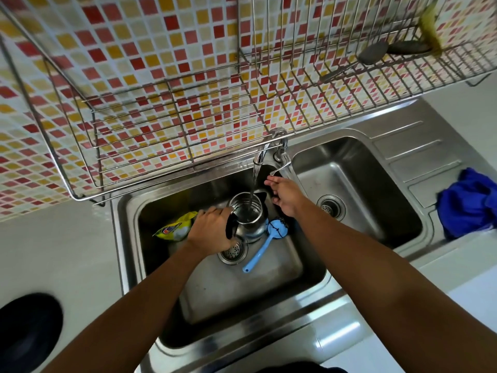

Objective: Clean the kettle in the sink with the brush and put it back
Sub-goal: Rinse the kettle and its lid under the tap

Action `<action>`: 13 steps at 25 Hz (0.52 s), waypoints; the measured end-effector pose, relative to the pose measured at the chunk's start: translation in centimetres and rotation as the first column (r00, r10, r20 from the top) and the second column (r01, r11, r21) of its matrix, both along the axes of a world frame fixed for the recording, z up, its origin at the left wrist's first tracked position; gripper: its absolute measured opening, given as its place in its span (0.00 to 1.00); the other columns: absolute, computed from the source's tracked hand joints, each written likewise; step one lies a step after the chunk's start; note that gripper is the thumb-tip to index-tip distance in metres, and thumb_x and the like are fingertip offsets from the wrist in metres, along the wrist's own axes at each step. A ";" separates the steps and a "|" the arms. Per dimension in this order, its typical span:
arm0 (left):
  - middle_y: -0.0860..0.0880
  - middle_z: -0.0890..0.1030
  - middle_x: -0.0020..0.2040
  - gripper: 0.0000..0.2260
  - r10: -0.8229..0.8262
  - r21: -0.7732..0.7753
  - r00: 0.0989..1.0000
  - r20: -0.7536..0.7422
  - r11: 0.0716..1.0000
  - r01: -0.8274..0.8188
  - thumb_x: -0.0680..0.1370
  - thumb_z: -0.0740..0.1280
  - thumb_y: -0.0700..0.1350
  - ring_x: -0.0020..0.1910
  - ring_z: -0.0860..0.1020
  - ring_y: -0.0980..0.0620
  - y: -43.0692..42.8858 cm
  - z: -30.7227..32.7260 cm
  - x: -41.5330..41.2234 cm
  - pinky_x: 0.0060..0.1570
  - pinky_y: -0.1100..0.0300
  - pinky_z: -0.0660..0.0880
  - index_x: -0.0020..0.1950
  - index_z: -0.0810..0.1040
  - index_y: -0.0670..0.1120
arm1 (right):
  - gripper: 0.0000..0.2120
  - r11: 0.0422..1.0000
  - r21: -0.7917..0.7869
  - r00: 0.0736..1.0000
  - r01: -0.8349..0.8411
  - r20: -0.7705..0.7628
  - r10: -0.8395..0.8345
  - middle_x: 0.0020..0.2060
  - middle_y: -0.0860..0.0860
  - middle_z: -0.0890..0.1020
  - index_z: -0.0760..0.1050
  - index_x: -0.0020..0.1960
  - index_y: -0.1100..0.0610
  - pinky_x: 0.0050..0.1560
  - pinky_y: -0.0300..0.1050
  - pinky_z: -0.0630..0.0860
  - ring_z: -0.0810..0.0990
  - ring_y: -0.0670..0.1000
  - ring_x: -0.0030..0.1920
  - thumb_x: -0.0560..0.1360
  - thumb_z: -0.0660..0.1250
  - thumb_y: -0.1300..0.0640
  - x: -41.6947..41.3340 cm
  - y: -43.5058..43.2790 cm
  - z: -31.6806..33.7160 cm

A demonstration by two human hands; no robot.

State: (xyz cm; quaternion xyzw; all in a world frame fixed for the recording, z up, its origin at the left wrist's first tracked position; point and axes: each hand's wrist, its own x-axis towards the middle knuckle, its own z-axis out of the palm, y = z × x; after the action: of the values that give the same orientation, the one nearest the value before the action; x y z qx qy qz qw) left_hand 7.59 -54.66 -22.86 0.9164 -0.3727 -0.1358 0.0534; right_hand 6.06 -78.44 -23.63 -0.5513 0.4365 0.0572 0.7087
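Steel sink (242,292): shiny round steel kettle (252,224), open top, under running tap (265,149); left hand (209,232) grips its black handle, right hand (285,195) loose, empty.

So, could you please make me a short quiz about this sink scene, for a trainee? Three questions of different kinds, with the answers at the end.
1. True or false: the right hand holds the blue brush.
2. Water from the tap falls into: A the kettle; B the right basin; C the yellow packet.
3. Fill in: the left hand grips the kettle by its black ____.
Key: 1 false, the blue brush lies in the sink beside the kettle; 2 A; 3 handle.
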 end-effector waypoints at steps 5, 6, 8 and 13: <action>0.46 0.82 0.60 0.38 0.023 0.008 0.997 0.070 1.000 -0.024 0.64 0.64 0.67 0.60 0.77 0.42 -0.3 0.3 -0.6 0.59 0.46 0.70 0.69 0.73 0.47 | 0.13 0.982 0.157 0.982 0.109 0.136 -0.131 0.52 0.50 0.82 0.77 0.58 0.59 0.32 0.38 0.62 0.66 0.44 0.32 0.80 0.57 0.67 -0.4 -1.6 2.0; 0.46 0.82 0.61 0.39 0.044 0.005 0.996 0.079 0.999 -0.044 0.64 0.62 0.68 0.60 0.76 0.43 -0.3 0.3 -0.7 0.59 0.46 0.70 0.69 0.73 0.48 | 0.13 0.973 0.187 0.974 0.132 0.158 -0.163 0.52 0.51 0.82 0.78 0.57 0.59 0.31 0.38 0.63 0.66 0.44 0.32 0.80 0.58 0.68 -0.4 -2.3 2.4; 0.46 0.81 0.60 0.39 0.104 -0.021 0.992 0.073 0.994 -0.103 0.63 0.60 0.70 0.60 0.76 0.43 0.0 0.4 -0.9 0.58 0.46 0.70 0.67 0.74 0.49 | 0.12 0.958 0.236 0.960 0.160 0.190 -0.207 0.53 0.52 0.83 0.78 0.56 0.59 0.30 0.38 0.64 0.67 0.44 0.31 0.79 0.59 0.68 -0.7 -3.7 3.1; 0.45 0.79 0.62 0.32 0.278 -0.180 0.960 -0.009 0.944 -0.275 0.72 0.65 0.67 0.62 0.76 0.41 1.1 1.0 -1.3 0.60 0.45 0.71 0.68 0.75 0.47 | 0.14 0.969 0.189 0.949 0.161 0.240 -0.205 0.55 0.49 0.82 0.77 0.62 0.58 0.36 0.39 0.67 0.70 0.44 0.36 0.79 0.61 0.66 -2.3 -3.4 4.8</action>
State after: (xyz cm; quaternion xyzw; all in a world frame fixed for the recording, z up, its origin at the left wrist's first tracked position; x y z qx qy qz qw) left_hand 6.26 -53.53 -21.83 0.9521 -0.2516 -0.0851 0.1513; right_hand 3.74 -81.85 -18.84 -0.4495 0.3836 -0.0447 0.8055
